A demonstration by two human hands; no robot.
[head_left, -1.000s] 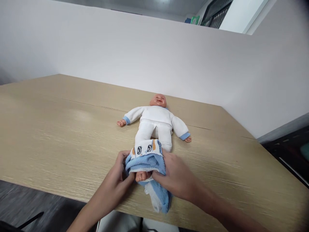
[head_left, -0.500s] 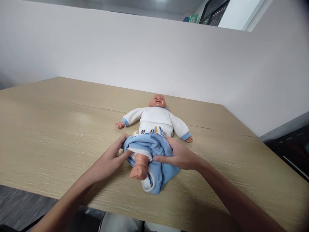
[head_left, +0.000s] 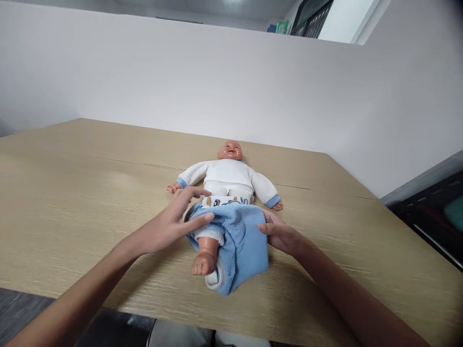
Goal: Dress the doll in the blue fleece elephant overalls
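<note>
A baby doll (head_left: pixel 228 171) in a white long-sleeved top with blue cuffs lies on its back, its head toward the wall. Blue doll pants (head_left: pixel 240 246) with white cuffs cover its lower body, and a printed white band shows at the waist. One bare foot (head_left: pixel 205 258) sticks out of a cuff; the other foot is hidden. My left hand (head_left: pixel 173 219) is open at the pants' left side, thumb over the fabric and fingers spread by the waistband. On the other side, my right hand (head_left: pixel 280 233) pinches the pants' edge between thumb and fingers.
The doll lies on a wide wooden table (head_left: pixel 90 202) with a thin seam running across it. A white wall (head_left: pixel 217 82) rises behind the table. At the right edge stands a dark shelf or rack (head_left: pixel 430 212). My legs (head_left: pixel 181 332) are below the table's front edge.
My left hand has lifted from the leg cuff and its fingers have moved up toward the waistband. My right hand has shifted outward to the pants' right edge, spreading the blue fabric wider.
</note>
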